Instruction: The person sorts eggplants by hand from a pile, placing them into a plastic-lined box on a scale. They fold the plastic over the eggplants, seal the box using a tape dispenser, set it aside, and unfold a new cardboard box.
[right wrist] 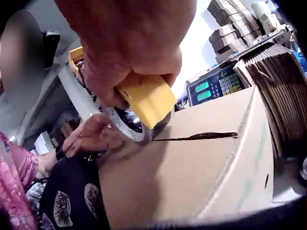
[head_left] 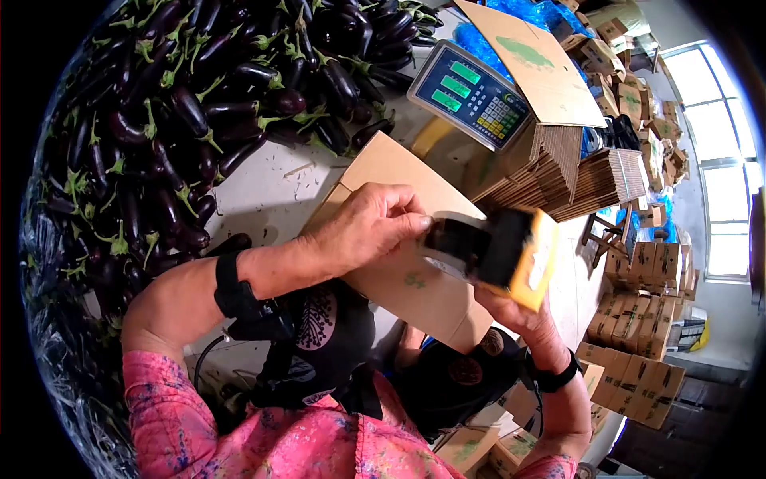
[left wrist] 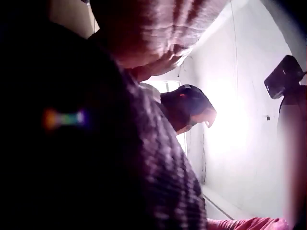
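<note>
My right hand [head_left: 517,310] grips a yellow and black tape dispenser [head_left: 536,259] above a cardboard box [head_left: 399,291]. In the right wrist view its fingers wrap the yellow body [right wrist: 147,98], and the tape roll [right wrist: 127,125] hangs just over the box's slotted top [right wrist: 192,167]. My left hand [head_left: 371,227] is at the roll's left edge, thumb and forefinger pinched together at the tape; the tape's end cannot be made out. The left wrist view shows part of the left hand [left wrist: 158,36] over dark cloth, not the fingertips.
Eggplants [head_left: 187,112] are heaped at the left. Beyond the box stands a scale display [head_left: 471,96], beside stacked flat cardboard [head_left: 550,164]. More boxes [head_left: 638,319] are piled at the right. Patterned dark cloth [head_left: 319,327] lies over my legs, below the box.
</note>
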Action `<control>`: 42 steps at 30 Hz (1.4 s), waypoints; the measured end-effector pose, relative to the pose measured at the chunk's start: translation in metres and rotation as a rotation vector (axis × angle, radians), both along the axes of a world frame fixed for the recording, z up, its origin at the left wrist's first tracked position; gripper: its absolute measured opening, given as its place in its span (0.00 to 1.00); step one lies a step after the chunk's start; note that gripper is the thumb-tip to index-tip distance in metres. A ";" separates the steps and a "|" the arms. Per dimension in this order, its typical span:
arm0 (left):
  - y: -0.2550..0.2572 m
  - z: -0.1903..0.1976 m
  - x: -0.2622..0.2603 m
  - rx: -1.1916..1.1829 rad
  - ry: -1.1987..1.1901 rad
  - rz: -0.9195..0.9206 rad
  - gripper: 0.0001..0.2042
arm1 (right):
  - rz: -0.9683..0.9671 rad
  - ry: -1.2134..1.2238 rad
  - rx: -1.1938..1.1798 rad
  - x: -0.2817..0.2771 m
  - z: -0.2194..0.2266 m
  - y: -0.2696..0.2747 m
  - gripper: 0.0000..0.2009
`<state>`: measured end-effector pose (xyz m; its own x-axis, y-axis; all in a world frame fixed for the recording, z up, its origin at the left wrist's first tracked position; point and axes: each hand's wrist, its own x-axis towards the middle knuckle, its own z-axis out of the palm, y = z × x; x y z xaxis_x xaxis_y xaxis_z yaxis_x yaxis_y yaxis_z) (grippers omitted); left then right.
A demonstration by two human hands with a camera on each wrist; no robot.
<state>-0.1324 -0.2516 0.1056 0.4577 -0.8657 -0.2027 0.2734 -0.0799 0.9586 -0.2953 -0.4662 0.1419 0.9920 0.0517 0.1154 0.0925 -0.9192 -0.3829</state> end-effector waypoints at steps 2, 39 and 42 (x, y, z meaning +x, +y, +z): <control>-0.002 -0.009 0.004 0.010 -0.105 0.038 0.09 | -0.133 0.010 0.216 0.015 0.005 0.013 0.31; 0.097 -0.118 0.117 -0.100 0.378 0.306 0.06 | -0.189 0.432 -0.228 0.079 0.063 0.078 0.37; 0.104 -0.108 0.118 -0.163 0.385 0.340 0.07 | -0.126 0.353 -0.163 0.079 0.061 0.073 0.37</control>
